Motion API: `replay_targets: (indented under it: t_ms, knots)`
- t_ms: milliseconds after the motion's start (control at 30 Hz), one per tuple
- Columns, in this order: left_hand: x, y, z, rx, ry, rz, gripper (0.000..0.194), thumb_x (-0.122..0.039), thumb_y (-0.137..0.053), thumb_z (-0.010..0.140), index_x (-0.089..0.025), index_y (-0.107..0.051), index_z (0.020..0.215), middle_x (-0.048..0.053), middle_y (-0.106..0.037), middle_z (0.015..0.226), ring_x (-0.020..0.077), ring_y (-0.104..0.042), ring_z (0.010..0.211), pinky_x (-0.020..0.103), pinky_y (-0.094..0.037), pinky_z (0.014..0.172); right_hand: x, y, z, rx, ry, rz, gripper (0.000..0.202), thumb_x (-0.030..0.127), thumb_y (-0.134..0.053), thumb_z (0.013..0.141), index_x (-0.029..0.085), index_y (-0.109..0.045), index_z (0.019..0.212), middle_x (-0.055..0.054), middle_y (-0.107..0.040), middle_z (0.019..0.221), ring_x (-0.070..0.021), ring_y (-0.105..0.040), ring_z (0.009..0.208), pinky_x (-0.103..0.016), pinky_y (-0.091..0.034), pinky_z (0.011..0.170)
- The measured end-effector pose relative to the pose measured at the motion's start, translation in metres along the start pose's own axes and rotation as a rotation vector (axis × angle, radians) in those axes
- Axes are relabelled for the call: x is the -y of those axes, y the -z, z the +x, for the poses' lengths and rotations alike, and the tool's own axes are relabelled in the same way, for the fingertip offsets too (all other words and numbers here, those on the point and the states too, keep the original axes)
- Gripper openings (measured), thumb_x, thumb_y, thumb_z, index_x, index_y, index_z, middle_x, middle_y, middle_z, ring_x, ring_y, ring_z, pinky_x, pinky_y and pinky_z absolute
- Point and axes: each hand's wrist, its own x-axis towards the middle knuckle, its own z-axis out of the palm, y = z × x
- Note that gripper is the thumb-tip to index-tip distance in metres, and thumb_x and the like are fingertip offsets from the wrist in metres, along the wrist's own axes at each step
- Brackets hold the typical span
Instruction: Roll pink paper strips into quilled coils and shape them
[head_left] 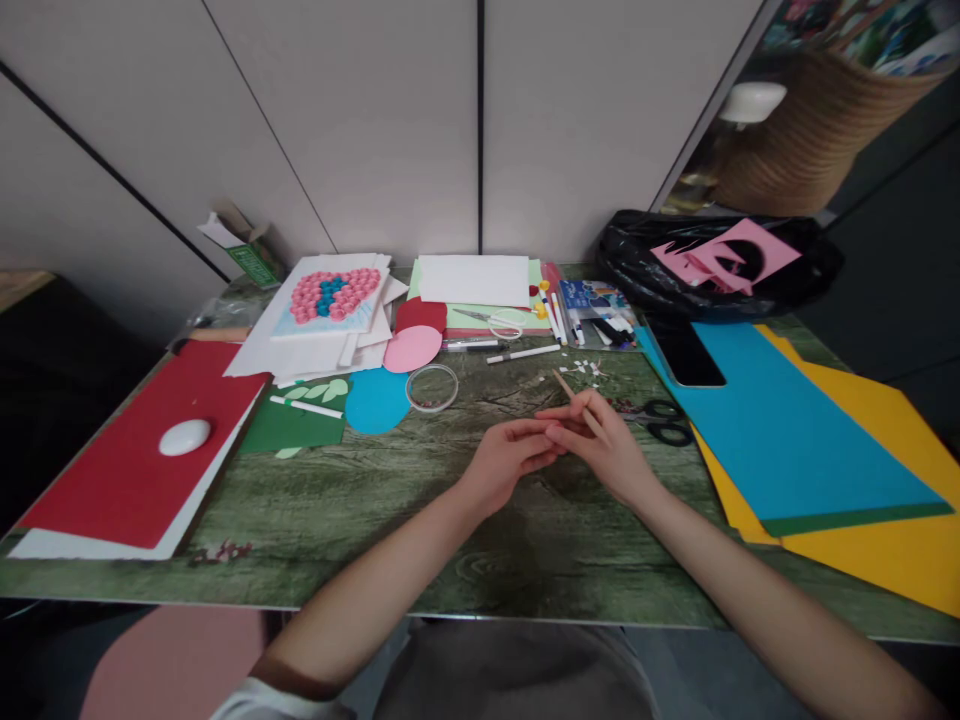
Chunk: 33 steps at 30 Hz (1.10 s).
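My left hand (pixel 517 460) and my right hand (pixel 611 455) meet over the middle of the table, fingertips touching. A thin wooden stick (pixel 568 388) rises from my right hand, held between thumb and fingers and slanting up to the left. The fingers of my left hand are pinched together; whatever they hold is hidden or too small to make out. Just right of my right hand lie black-handled scissors (pixel 667 422). Small white paper scraps (pixel 583 372) are scattered beyond the stick. A clear tape roll (pixel 432 388) lies to the left of my hands.
On the left are red paper (pixel 135 480) with a white oval object (pixel 184 437), green paper (pixel 300 425) and a blue paper circle (pixel 377 402). Blue sheets (pixel 787 430) and a phone (pixel 686 350) lie right. A black plastic bag (pixel 630 260) and white-handled scissors (pixel 506 323) sit behind.
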Motion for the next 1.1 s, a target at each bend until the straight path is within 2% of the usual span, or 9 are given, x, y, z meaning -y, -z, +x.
replay_targets:
  t_ms: [133, 300, 367, 533, 900, 1100]
  knots:
    - [0.000, -0.001, -0.001, 0.011, 0.000, -0.007, 0.030, -0.023, -0.077, 0.061, -0.015, -0.071, 0.088, 0.006, -0.068, 0.086, 0.0132, -0.062, 0.080, 0.028, -0.044, 0.081, -0.001, 0.000, 0.001, -0.027, 0.000, 0.018, 0.032, 0.028, -0.070, 0.071, 0.024, -0.038, 0.077, -0.003, -0.071, 0.089, -0.0194, -0.069, 0.080, -0.034, -0.058, 0.063]
    - [0.005, -0.005, -0.001, -0.120, -0.013, -0.008, 0.028, -0.028, -0.080, 0.057, -0.015, -0.071, 0.079, 0.003, -0.067, 0.078, 0.0095, -0.059, 0.072, 0.026, -0.043, 0.076, -0.007, 0.000, 0.001, 0.014, 0.025, -0.005, 0.032, 0.031, -0.069, 0.071, 0.025, -0.038, 0.077, -0.003, -0.071, 0.089, -0.0208, -0.068, 0.085, -0.040, -0.056, 0.074]
    - [0.007, -0.005, -0.001, -0.137, -0.008, -0.007, 0.028, -0.030, -0.080, 0.057, -0.015, -0.071, 0.079, 0.002, -0.066, 0.077, 0.0084, -0.058, 0.071, 0.025, -0.043, 0.076, -0.010, 0.001, 0.001, 0.030, 0.026, -0.031, 0.031, 0.031, -0.068, 0.072, 0.025, -0.038, 0.078, -0.004, -0.070, 0.090, -0.0207, -0.068, 0.086, -0.040, -0.055, 0.076]
    - [0.008, -0.004, -0.002, -0.115, -0.031, -0.012, 0.027, -0.031, -0.078, 0.060, -0.015, -0.072, 0.080, 0.003, -0.067, 0.079, 0.0078, -0.057, 0.071, 0.024, -0.042, 0.076, -0.014, 0.003, 0.000, 0.033, 0.052, -0.068, 0.029, 0.029, -0.066, 0.074, 0.025, -0.038, 0.077, -0.002, -0.070, 0.089, -0.0205, -0.068, 0.085, -0.037, -0.055, 0.072]
    - [0.008, -0.005, -0.004, -0.102, -0.082, -0.016, 0.025, -0.032, -0.079, 0.059, -0.016, -0.071, 0.077, 0.003, -0.069, 0.080, 0.0092, -0.058, 0.071, 0.024, -0.043, 0.074, -0.012, 0.003, -0.002, 0.012, 0.149, -0.147, 0.028, 0.030, -0.067, 0.074, 0.025, -0.039, 0.075, -0.003, -0.070, 0.085, -0.0217, -0.068, 0.082, -0.037, -0.054, 0.069]
    - [0.010, -0.005, -0.002, -0.101, -0.088, -0.025, 0.023, -0.030, -0.079, 0.059, -0.015, -0.071, 0.075, 0.002, -0.068, 0.078, 0.0083, -0.057, 0.071, 0.023, -0.043, 0.075, -0.011, 0.002, -0.003, 0.000, 0.120, -0.156, 0.031, 0.028, -0.069, 0.071, 0.025, -0.039, 0.074, -0.002, -0.070, 0.085, -0.0215, -0.068, 0.083, -0.036, -0.054, 0.070]
